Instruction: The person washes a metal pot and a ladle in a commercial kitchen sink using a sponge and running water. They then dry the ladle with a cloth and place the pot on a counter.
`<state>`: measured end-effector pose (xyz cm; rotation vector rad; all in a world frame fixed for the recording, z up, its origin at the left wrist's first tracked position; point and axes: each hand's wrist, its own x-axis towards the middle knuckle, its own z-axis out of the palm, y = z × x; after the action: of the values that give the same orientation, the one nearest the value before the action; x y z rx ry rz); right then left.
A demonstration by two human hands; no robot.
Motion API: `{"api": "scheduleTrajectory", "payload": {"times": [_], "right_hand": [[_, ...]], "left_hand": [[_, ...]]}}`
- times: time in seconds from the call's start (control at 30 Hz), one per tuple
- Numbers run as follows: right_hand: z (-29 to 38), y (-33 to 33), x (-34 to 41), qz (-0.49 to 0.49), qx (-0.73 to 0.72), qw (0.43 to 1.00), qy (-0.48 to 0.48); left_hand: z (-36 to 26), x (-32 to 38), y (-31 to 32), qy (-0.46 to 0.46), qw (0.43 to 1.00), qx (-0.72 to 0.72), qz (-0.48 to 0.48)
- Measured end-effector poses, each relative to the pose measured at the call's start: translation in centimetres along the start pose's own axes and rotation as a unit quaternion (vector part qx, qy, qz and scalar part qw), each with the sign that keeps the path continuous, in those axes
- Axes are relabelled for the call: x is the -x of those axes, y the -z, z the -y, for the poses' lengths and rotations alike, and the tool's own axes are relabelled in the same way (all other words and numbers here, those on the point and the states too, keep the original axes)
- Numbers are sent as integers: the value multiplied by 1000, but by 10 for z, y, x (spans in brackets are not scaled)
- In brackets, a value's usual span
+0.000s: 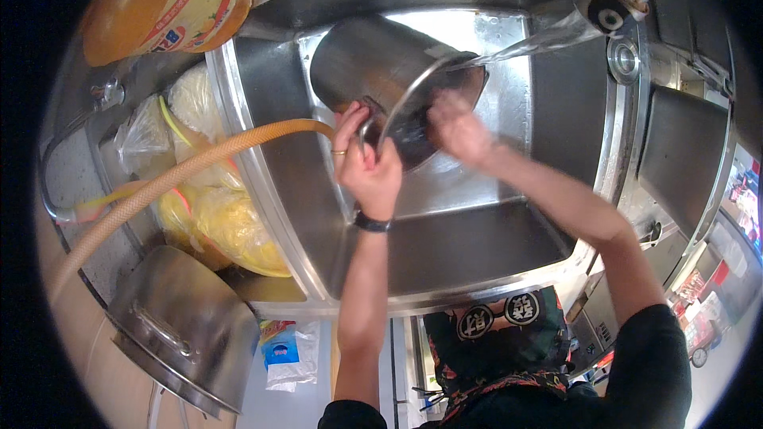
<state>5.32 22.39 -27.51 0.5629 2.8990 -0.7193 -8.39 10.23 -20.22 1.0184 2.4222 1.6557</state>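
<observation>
A deep stainless steel pot (369, 59) lies tilted on its side in the sink basin (429, 244), its mouth turned toward the lower right. My left hand (371, 176) grips the pot at its side handle and rim. An orange braided hose (262, 134) runs up to that hand's fingers, which hide its end. Blurred by motion, my right hand (459, 125) reaches into the pot's mouth; whether it holds anything cannot be made out. Water (536, 42) streams from the faucet (611, 9) at upper right onto the pot's rim.
Left of the divider, another basin holds several plastic bags (238, 229) with yellow contents. A large orange bottle (173, 6) stands at upper left. Below it, near the front left, is a big upturned steel pot (185, 316). A plastic packet (286, 354) lies beside that pot.
</observation>
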Motion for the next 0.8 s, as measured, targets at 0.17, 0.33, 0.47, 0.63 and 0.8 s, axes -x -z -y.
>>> {"api": "scheduleTrajectory", "payload": {"times": [0.17, 0.33, 0.47, 0.63, 0.8], "right_hand": [[-5, -23, -6, -99, 44, 994, 17], [58, -27, 3, -10, -279, 960, -8], [-9, 10, -34, 72, 226, 968, 86], [88, -20, -18, -42, -463, 883, -61], [7, 7, -6, 73, 94, 980, 161]], "left_hand": [[-2, 7, -10, -20, 1000, -6, 2], [-1, -1, -2, 81, 997, 6, -16], [6, -3, 3, -12, 999, -31, -25], [13, -2, 0, -1, 998, -30, -54], [9, -33, 28, 55, 997, -21, 59]]}}
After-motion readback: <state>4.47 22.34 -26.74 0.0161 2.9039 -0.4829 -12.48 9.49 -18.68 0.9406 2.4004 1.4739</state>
